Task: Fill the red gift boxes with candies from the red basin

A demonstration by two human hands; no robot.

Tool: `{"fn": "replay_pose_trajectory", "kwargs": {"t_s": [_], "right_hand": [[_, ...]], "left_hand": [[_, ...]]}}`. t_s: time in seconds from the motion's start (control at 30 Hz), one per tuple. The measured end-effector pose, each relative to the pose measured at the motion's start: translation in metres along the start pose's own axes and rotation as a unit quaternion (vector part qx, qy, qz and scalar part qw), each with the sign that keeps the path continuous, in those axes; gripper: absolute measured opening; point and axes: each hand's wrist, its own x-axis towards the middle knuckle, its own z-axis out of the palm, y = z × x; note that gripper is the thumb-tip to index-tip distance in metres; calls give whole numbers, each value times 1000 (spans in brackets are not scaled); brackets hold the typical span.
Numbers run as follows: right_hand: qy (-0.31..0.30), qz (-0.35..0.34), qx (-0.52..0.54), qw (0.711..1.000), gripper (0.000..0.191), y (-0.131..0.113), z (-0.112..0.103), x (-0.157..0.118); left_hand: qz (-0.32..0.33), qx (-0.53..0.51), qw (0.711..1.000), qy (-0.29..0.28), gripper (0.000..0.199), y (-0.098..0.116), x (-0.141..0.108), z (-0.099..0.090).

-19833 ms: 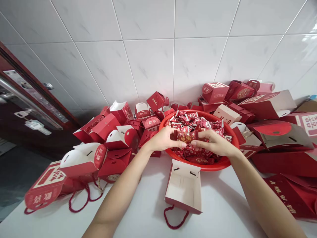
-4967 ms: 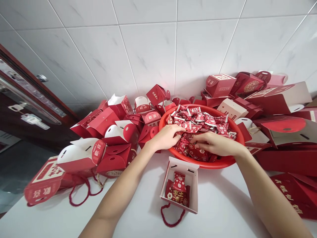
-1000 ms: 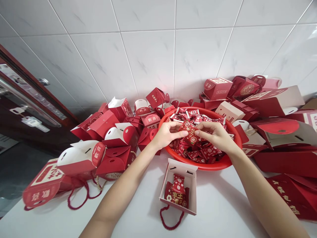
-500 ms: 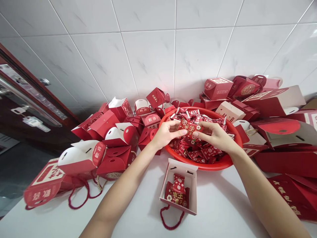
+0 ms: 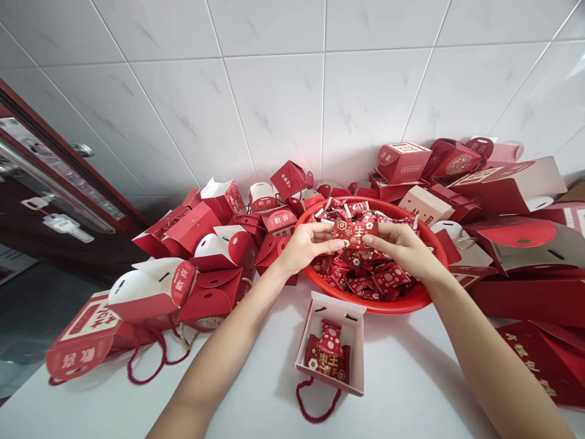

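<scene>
Between my two hands is a red candy packet (image 5: 355, 234) with gold characters and white flowers, held up over a red plastic basin. My left hand (image 5: 312, 246) pinches its left end, thumb in front. At the other end, my right hand (image 5: 402, 247) grips it the same way. Under it, the red basin (image 5: 372, 306) is heaped with small red wrapped candies (image 5: 390, 277). In front of the basin stands an open gift box (image 5: 358, 353) with pale inner walls and a dark red cord handle. Inside lie a similar packet (image 5: 325, 361) and a smaller wrapped candy (image 5: 331, 337).
Red gift boxes (image 5: 214, 292) with cord handles crowd the white table's left side. More boxes (image 5: 525, 244) are piled on the right and along the tiled wall (image 5: 274, 110). A dark door (image 5: 59, 213) with keys in its lock stands at the left.
The packet has shifted slightly right and tilted more level, with both hands still on it. The open box and the basin look unchanged.
</scene>
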Motion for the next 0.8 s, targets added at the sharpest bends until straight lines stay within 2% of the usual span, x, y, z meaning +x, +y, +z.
{"fn": "replay_pose_trajectory", "kwargs": {"t_s": [0.37, 0.57, 0.8], "right_hand": [[16, 2, -12, 1000, 45, -3, 0, -1], [-3, 0, 15, 1000, 43, -11, 2, -1], [14, 4, -8, 1000, 46, -1, 0, 0]], "left_hand": [[7, 31, 999, -25, 41, -2, 0, -2], [1, 33, 999, -35, 44, -1, -1, -2], [9, 51, 998, -37, 39, -6, 0, -3]]}}
